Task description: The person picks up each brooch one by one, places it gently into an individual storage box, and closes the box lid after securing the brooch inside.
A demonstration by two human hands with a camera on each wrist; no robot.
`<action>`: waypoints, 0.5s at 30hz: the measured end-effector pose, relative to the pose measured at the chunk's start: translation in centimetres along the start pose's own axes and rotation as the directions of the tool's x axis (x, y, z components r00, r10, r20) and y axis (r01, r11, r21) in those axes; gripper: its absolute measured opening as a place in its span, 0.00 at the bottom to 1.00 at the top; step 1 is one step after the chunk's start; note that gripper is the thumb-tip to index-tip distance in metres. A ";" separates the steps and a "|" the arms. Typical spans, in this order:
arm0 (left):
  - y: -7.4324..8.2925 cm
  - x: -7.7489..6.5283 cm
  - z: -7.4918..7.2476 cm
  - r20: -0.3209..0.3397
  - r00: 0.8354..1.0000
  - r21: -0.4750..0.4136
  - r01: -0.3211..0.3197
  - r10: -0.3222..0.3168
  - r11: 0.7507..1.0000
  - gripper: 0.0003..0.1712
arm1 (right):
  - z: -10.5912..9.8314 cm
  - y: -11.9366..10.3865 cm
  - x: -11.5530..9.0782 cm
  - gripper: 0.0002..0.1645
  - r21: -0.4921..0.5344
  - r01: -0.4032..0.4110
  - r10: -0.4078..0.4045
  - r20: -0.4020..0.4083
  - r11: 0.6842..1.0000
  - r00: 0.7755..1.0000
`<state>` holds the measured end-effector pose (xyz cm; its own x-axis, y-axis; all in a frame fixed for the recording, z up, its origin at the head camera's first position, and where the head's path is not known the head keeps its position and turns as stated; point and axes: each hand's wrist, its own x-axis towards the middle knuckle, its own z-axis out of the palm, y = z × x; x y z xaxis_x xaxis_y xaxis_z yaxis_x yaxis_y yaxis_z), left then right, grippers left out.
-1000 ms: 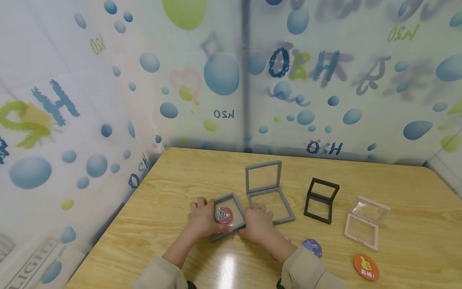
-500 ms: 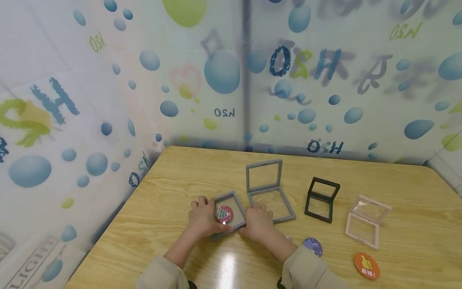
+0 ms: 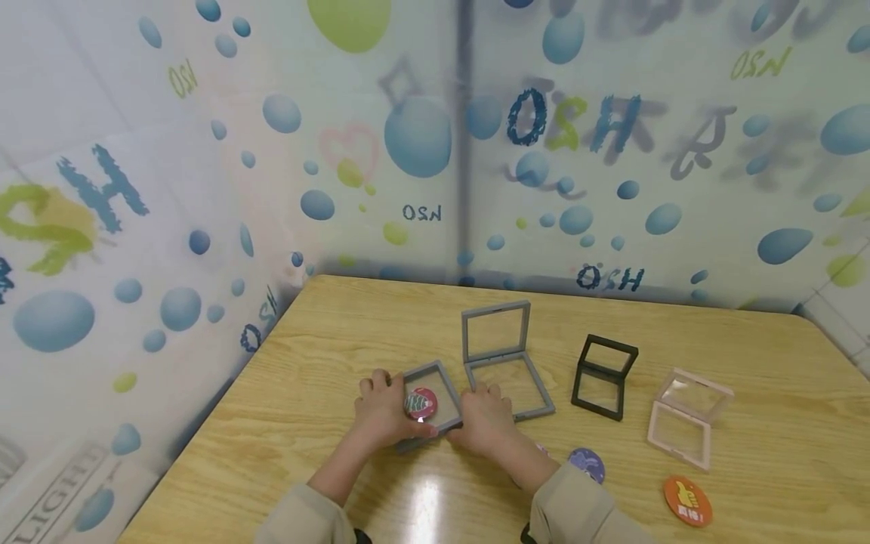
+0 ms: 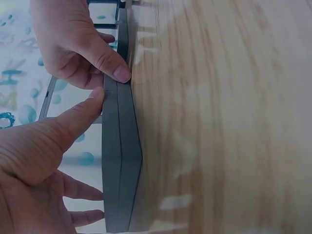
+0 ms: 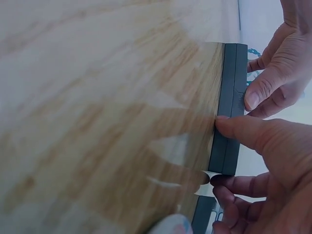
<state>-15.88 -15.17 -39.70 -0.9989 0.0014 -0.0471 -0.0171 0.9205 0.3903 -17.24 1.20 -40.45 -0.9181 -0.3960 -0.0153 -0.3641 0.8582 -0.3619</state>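
Note:
A closed grey display frame [image 3: 451,393] lies between both hands, a pink round badge [image 3: 421,404] with a green-striped pattern showing through its clear window. My left hand [image 3: 382,412] grips its left side, with the thumb along the near edge. At the right near corner, my right hand [image 3: 485,421] pinches the frame. In the left wrist view, the edge of the frame [image 4: 119,146] shows a thin seam between its two halves. The right wrist view has my right thumb [image 5: 239,129] pressing the half nearer the table, while the left thumb [image 5: 256,95] sits on the other half.
An open grey frame [image 3: 498,357] stands just behind my right hand. Farther right are an open black frame [image 3: 600,391] and an open pink frame [image 3: 688,414]. A purple badge [image 3: 587,465] and an orange badge [image 3: 688,500] lie nearer; another badge is mostly hidden by my right forearm.

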 end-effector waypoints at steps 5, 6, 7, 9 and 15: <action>1.0 -0.7 -0.3 -0.055 0.997 0.047 -0.059 0.062 0.997 0.53 | -0.5 0.2 -0.4 0.19 -0.020 0.012 -0.012 0.000 1.000 1.000; 1.2 -0.9 -0.4 -0.073 0.994 0.051 -0.081 0.085 0.995 0.52 | -0.6 0.3 -0.5 0.18 -0.019 0.012 -0.013 -0.004 1.000 1.000; 1.6 -1.0 -0.5 -0.091 0.990 0.057 -0.101 0.106 0.993 0.50 | -0.7 0.4 -0.7 0.17 -0.009 0.010 -0.010 -0.009 1.000 1.000; 2.3 -1.3 -0.8 -0.104 0.982 0.054 -0.155 0.160 0.986 0.47 | -1.0 0.7 -1.1 0.17 0.018 0.008 -0.008 -0.017 1.000 1.000; 4.2 -1.9 -1.3 0.044 0.950 0.022 -0.310 0.309 0.951 0.31 | -2.3 2.0 -2.6 0.18 0.124 -0.027 0.028 -0.004 0.992 1.000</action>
<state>-14.12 -11.82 -36.79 -0.9525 0.3025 0.0354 0.2941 0.8830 0.3658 -15.93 4.76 -38.95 -0.9286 -0.3705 -0.0220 -0.3166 0.8217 -0.4739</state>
